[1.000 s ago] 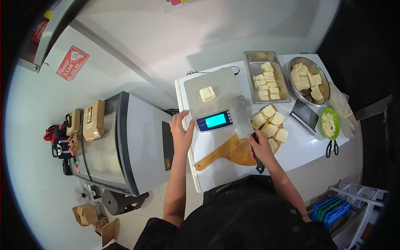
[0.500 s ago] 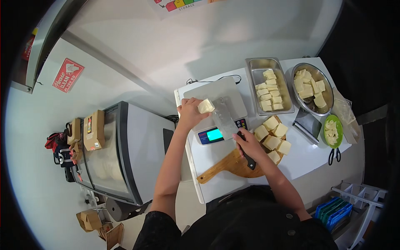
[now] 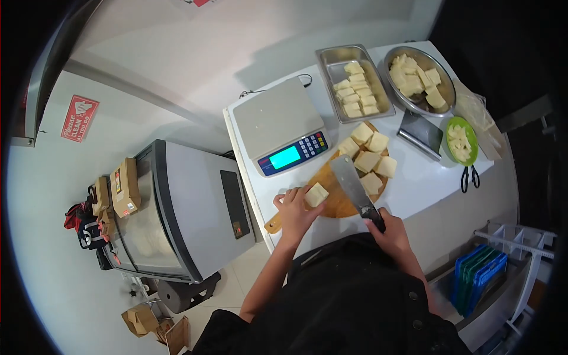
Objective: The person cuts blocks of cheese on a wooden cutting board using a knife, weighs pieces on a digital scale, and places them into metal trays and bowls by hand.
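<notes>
Head view: over brown wooden board [image 3: 338,204], left hand [image 3: 294,214] pinches square cream block [image 3: 316,195], right hand [image 3: 387,232] grips steel cleaver [image 3: 351,182]; other blocks [image 3: 367,161] there seemingly remain

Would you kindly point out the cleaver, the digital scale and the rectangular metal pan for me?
Cleaver [image 3: 350,180], head view: middle of the blade.
Digital scale [image 3: 278,117], head view: middle of the bare weighing platform.
Rectangular metal pan [image 3: 336,63], head view: bare floor, beside the pale blocks.
</notes>
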A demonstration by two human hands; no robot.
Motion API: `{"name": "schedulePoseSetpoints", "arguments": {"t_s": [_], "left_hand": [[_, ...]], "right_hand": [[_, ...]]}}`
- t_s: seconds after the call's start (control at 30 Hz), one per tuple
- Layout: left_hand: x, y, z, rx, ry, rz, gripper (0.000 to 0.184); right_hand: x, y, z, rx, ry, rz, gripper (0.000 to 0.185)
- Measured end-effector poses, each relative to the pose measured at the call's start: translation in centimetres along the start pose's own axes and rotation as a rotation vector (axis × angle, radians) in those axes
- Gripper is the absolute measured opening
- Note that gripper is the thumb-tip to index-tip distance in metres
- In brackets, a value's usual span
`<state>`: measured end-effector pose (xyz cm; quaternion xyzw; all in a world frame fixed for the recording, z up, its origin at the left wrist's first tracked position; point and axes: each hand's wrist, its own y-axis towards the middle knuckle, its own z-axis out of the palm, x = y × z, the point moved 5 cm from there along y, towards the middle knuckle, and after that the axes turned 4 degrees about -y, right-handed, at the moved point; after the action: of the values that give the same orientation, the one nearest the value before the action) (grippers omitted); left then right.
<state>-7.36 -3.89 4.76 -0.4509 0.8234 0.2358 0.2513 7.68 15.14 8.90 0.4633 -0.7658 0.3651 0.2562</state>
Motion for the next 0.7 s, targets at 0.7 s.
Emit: {"name": "schedulePoseSetpoints", "arguments": {"t_s": [0.7], "left_hand": [[-0.1, -1.6, 1.9, 0.094, -0.301, -0.239, 0.036]], "right_hand": [[1.5, -0.4, 3.1, 0.080, -0.266, -0.102, 0.018]]}}
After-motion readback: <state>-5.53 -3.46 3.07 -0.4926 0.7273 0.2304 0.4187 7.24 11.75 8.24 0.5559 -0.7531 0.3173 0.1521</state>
